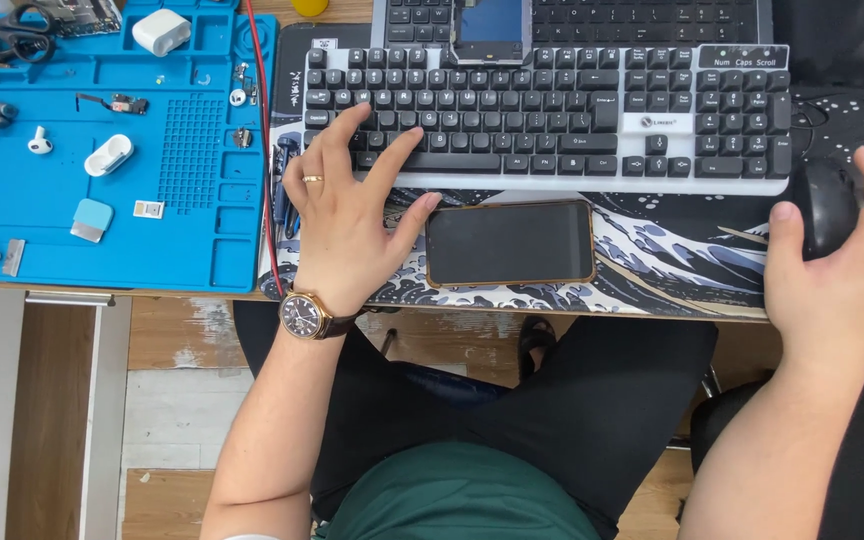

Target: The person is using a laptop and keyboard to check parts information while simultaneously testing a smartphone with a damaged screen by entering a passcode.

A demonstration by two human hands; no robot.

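Observation:
My left hand (347, 215) lies with its fingers spread on the left keys of a black and silver keyboard (552, 115), its thumb just touching the left end of a dark smartphone (509, 243) that lies flat below the keyboard. A ring and a wristwatch (304, 315) are on that hand and arm. My right hand (842, 260) rests at the right edge of the desk, fingers apart, against a black mouse (825, 205). Both hands hold nothing.
A wave-patterned desk mat (672, 260) lies under keyboard and phone. A blue work mat (12, 190) at left carries white earbuds, an earbud case (109, 155), a white charger (161, 30), scissors and small parts. A second phone (490, 28) leans above the keyboard. A red cable (265, 140) runs between the mats.

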